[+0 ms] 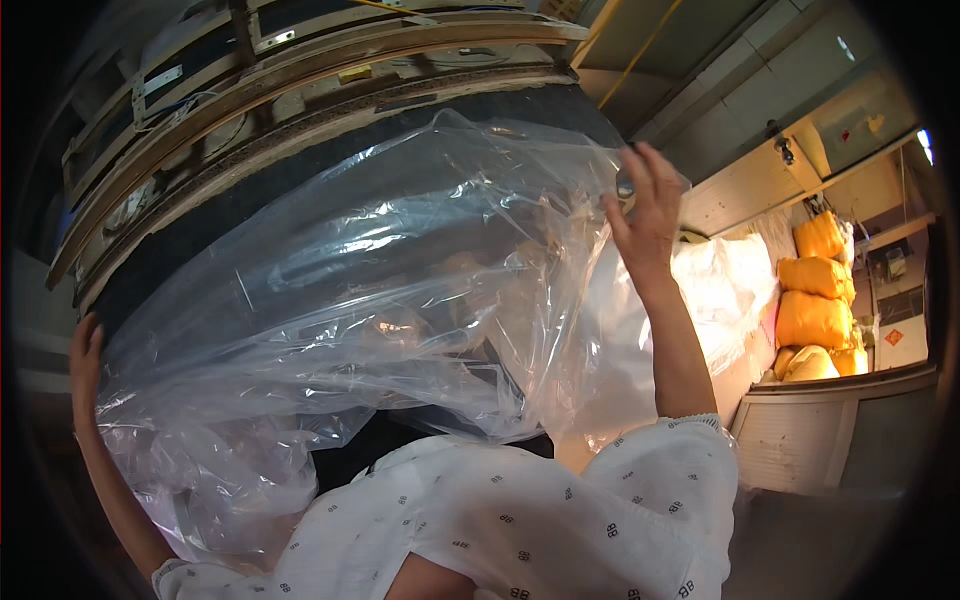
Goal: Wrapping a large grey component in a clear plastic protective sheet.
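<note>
A large clear plastic sheet [380,240] spreads in shiny folds over a dark surface in front of me and bunches up close to my body. At the far left, my left hand [87,360] is at the sheet's edge, its fingers closed on the film; the fingertips are partly hard to make out. My right hand [650,205] is raised at the sheet's far right corner. Its thumb and fingers stand apart, touching the film. Crumpled film [210,480] hangs at the lower left beside my left forearm.
Along the far side runs a long wood and metal frame [300,60] with brackets and wires. To the right, pale plastic [720,290] lies brightly lit, beside stacked orange bundles [815,305]. A white cabinet [800,440] stands below them. A yellow cord [640,55] hangs at the upper right.
</note>
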`<action>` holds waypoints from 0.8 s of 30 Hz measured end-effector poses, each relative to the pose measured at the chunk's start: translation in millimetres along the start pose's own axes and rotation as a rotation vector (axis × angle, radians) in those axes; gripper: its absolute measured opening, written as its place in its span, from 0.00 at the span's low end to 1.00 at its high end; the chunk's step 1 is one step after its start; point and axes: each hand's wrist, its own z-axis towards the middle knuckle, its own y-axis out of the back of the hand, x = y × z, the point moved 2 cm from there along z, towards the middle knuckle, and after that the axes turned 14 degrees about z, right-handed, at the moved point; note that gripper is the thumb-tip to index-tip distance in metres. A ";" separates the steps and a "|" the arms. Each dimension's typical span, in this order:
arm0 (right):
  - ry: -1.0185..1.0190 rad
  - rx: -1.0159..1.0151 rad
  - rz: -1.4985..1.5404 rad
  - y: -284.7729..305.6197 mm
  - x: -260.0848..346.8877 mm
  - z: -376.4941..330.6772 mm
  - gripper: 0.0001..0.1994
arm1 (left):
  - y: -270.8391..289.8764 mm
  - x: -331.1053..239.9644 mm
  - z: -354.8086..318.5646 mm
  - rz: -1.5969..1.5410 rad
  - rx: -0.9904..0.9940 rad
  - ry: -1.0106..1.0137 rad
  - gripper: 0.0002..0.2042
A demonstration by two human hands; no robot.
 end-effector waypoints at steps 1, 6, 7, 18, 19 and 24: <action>0.005 -0.002 0.005 2.0 -5.7 -4.2 0.28 | 4.1 -95.5 -19.6 -0.087 0.077 -0.026 0.19; -1.022 -0.189 0.793 3.7 -94.7 -73.2 0.45 | -14.9 -308.6 -38.8 0.121 -0.172 -0.562 0.16; -1.094 -0.156 0.930 1.0 -104.5 -79.1 0.36 | -20.2 -317.4 -33.2 0.032 -0.104 -0.529 0.13; -1.221 -0.365 1.773 -33.9 -110.4 -62.3 0.08 | -71.4 -313.2 -13.8 -0.440 -0.217 -0.461 0.07; -1.196 -0.152 1.709 -43.8 -96.0 -51.0 0.08 | -70.5 -314.9 -13.5 -0.410 -0.190 -0.479 0.07; -0.967 0.625 1.360 -94.4 -19.2 7.1 0.06 | -66.9 -310.2 -17.3 -0.383 -0.177 -0.492 0.08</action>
